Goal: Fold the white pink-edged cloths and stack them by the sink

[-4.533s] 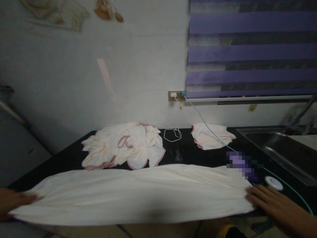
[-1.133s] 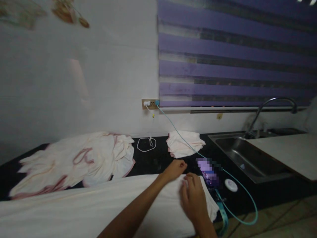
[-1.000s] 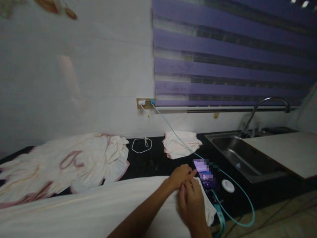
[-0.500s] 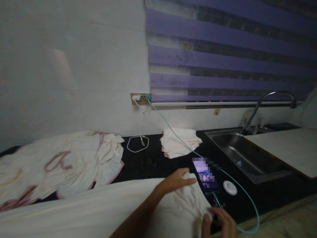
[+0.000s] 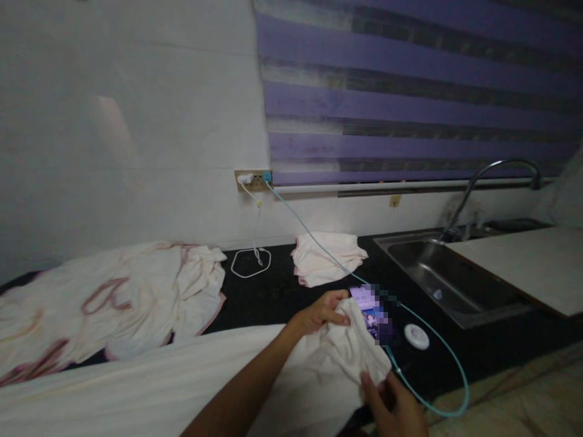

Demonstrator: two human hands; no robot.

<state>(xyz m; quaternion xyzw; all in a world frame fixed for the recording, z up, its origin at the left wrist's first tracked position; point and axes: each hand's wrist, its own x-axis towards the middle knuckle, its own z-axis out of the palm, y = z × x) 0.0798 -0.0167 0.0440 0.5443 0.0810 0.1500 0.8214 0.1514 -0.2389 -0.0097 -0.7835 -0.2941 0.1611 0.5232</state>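
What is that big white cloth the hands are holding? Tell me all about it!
The big cloth is cream-white, soft and plain, like thin cotton. It lies stretched along the front of the black counter, running out of view at the left. Its right end is bunched and wrinkled, lifted a little. The left hand pinches its far corner, and the right hand grips its near corner. That end sits right beside the phone, partly covering it.

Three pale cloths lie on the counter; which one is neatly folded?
The small folded cloth at the back near the sink, with the teal cable across it. The pink-trimmed heap is crumpled; the long cloth is spread out.
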